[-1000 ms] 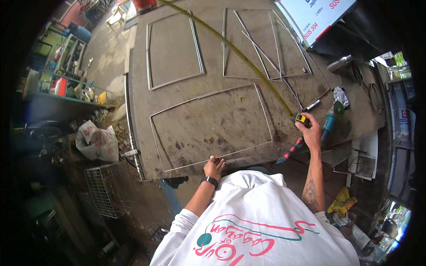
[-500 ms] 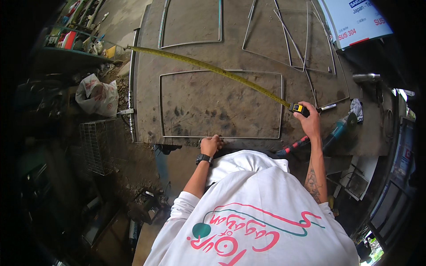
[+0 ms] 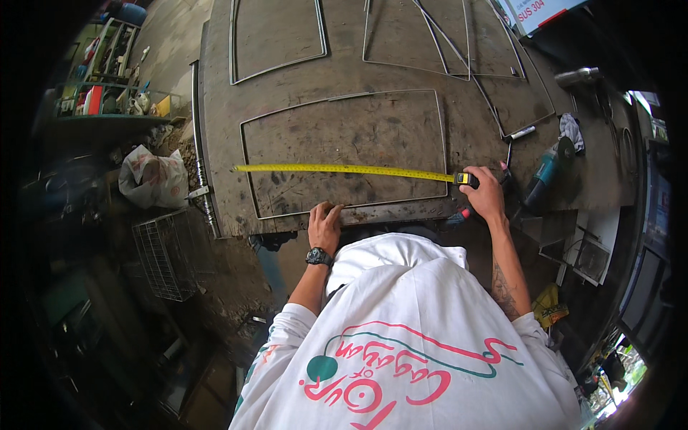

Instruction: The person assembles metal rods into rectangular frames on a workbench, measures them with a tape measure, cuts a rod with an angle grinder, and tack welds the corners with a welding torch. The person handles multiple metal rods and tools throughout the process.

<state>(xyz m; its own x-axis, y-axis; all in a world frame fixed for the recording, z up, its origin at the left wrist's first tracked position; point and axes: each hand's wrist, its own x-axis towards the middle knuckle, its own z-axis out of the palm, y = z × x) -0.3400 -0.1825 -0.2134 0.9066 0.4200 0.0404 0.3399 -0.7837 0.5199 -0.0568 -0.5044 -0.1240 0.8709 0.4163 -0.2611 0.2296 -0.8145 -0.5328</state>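
My right hand (image 3: 486,192) is closed round a yellow and black tape measure (image 3: 467,180), just past the right side of a thin rectangular metal frame (image 3: 443,136). Its yellow blade (image 3: 344,169) stretches leftward across the frame, bowing slightly, and the free tip is close to the frame's left side. Whether the blade rests on anything is unclear. My left hand (image 3: 324,226), with a black watch on the wrist, has its fingers bent over the frame's near rod at the table's front edge; the fingertips are partly hidden.
The brown, stained worktable (image 3: 215,107) carries more thin metal frames (image 3: 279,77) at the back. An angle grinder (image 3: 548,168), a marker (image 3: 523,133) and a rag (image 3: 571,132) are at the right. A wire cage (image 3: 163,258) and a plastic bag (image 3: 153,179) stand left of the table.
The blade's tip has swung from the far left table edge toward me, and the blade now runs nearly level across the frame. My view has tilted, and my left hand has shifted slightly left.
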